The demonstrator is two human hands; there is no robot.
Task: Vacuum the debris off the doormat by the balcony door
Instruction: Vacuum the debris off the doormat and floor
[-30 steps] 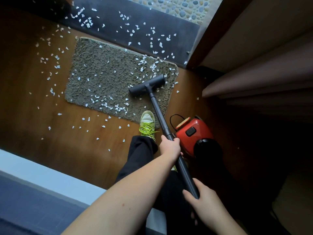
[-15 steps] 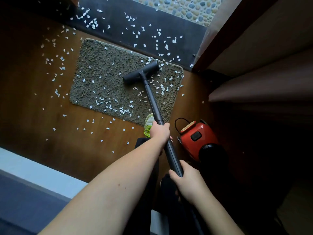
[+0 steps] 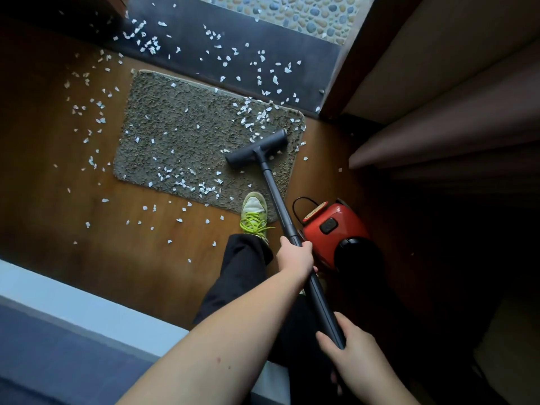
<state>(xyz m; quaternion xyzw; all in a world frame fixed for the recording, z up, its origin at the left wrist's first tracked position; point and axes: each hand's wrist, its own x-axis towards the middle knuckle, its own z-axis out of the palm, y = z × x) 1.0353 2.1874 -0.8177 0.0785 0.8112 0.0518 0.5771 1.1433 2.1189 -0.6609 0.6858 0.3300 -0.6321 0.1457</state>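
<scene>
Red vacuum canister (image 3: 336,229) and shoe (image 3: 253,211) crowd the doormat (image 3: 181,135); both hands' fingers (image 3: 304,246) clench the wand (image 3: 280,211).

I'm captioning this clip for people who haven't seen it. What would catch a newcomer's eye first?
White scraps litter the grey doormat, the wood floor around it and the dark door sill. The vacuum head sits on the mat's right part, its wand gripped by the left hand and the right hand. A red vacuum stands right of a green-laced shoe.
</scene>
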